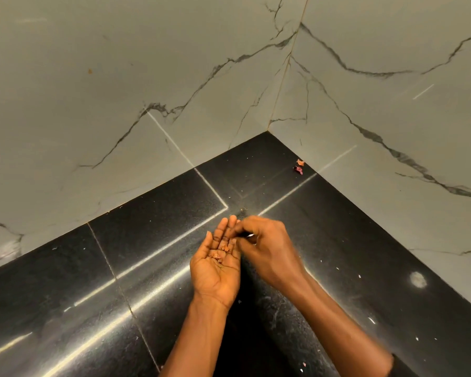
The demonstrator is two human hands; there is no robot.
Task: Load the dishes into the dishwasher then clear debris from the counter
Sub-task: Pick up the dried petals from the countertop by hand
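My left hand (pixel 215 265) lies palm up over the black stone counter (pixel 152 240), fingers straight, with small reddish-orange debris scraps (pixel 220 253) resting in the palm. My right hand (pixel 267 246) hovers just right of it, fingers curled with the fingertips pinched over the left fingers; whatever it pinches is too small to make out. More reddish peel debris (pixel 298 166) lies on the counter in the far corner by the wall. No dishes or dishwasher are in view.
Grey marble-veined walls (pixel 147 77) meet in a corner behind the counter. Tiny white crumbs (pixel 359 276) dot the counter's right side, with a pale round smudge (pixel 418 279) near the right wall and a small pinkish bit (pixel 303 364) at the bottom.
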